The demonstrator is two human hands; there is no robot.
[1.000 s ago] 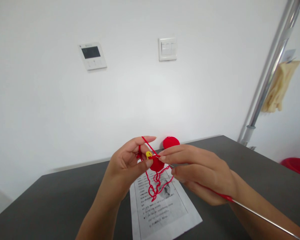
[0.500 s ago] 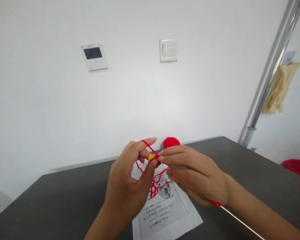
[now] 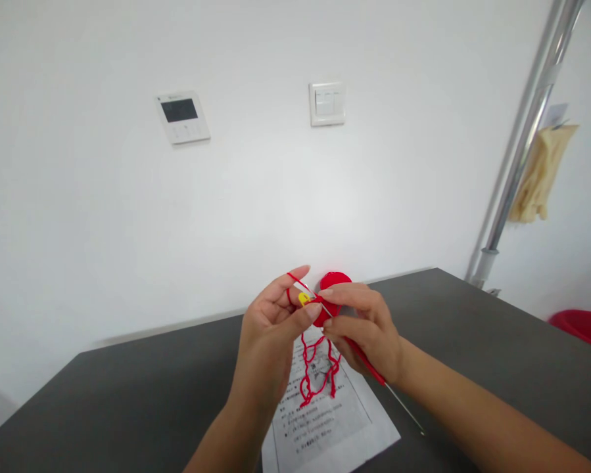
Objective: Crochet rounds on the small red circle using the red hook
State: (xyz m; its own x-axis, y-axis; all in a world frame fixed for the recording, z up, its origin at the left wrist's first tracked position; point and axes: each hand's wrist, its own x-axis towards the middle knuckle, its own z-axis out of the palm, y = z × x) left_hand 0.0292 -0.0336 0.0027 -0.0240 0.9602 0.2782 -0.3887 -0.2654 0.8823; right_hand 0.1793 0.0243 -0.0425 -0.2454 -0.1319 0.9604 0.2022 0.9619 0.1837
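My left hand (image 3: 273, 335) pinches a small piece of red crochet work (image 3: 321, 316) between thumb and fingers, with red yarn (image 3: 300, 281) looped over its raised index finger. A yellow stitch marker (image 3: 304, 299) sits at the edge of the piece. In my right hand (image 3: 367, 322) is a crochet hook (image 3: 367, 360) with a red grip and metal ends; its upper end reaches into the work. Loose red yarn strands (image 3: 332, 374) hang below, in front of a printed sheet (image 3: 334, 440). A red yarn ball (image 3: 335, 279) shows just behind my hands.
The dark table (image 3: 142, 387) meets a white wall bearing a control panel (image 3: 183, 118) and a light switch (image 3: 327, 104). At right are a metal pole (image 3: 517, 164), hanging yellowish gloves (image 3: 542, 174) and a red rounded object (image 3: 584, 328).
The crochet hook has swung from lying back beneath my right hand to pointing into the work. Both hands appear shifted, and the stitch marker and red piece show more fully.
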